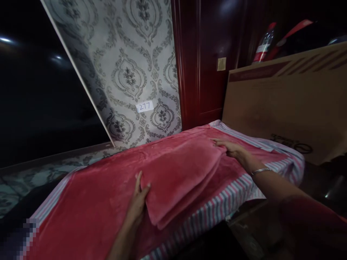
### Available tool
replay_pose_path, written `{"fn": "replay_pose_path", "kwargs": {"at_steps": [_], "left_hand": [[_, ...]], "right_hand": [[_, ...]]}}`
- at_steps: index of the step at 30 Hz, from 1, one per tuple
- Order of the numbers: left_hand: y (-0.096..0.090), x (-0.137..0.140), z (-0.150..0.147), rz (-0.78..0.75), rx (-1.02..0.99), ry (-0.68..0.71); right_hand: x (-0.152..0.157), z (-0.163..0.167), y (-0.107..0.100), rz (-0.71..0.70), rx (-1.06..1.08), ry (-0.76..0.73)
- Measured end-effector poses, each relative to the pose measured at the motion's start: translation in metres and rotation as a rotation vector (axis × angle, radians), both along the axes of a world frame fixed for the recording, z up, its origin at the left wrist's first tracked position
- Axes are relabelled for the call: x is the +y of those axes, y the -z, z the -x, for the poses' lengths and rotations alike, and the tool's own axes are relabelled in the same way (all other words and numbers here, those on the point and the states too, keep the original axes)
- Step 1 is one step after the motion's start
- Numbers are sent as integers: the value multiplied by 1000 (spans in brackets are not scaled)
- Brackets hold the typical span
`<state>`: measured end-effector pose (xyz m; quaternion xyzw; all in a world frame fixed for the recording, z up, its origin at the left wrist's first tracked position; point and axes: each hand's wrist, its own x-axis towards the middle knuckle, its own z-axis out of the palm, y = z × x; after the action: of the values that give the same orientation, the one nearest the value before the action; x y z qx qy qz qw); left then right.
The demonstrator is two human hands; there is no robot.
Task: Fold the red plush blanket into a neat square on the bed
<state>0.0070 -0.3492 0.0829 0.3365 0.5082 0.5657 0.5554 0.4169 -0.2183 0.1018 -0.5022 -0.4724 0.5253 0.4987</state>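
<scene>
From where I stand, the one camera sits on the person's head. It looks forward and steeply down over the red blanket (89, 195), towards the patterned wallpaper (129, 77) behind. The left hand (138, 202) and right hand (234, 151) are near to it. The view is wide, from the dark screen (40, 90) leftmost to the cardboard box (271, 104) at right.
</scene>
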Motion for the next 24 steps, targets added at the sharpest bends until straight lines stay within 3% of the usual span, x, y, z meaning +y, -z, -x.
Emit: {"fn": "replay_pose_path", "kwargs": {"at_steps": [2, 5, 9, 16, 18, 20, 24], "left_hand": [[12, -7, -9, 27, -28, 20], [18, -13, -10, 25, -60, 33], [15, -18, -6, 37, -102, 43], [3, -26, -18, 68, -142, 51], [-1, -26, -21, 60, -130, 68], [-3, -27, -22, 46, -93, 82], [6, -33, -17, 9, -11, 96]], "right_hand": [[-8, -10, 22, 100, -27, 22], [-23, -18, 46, 136, 6, 35], [-55, -19, 72, 169, 280, 105], [-143, 28, 130, 180, 669, 317], [-167, 55, 138, 218, 694, 278], [-186, 84, 137, 315, 687, 143], [-205, 136, 119, 381, 700, -103]]}}
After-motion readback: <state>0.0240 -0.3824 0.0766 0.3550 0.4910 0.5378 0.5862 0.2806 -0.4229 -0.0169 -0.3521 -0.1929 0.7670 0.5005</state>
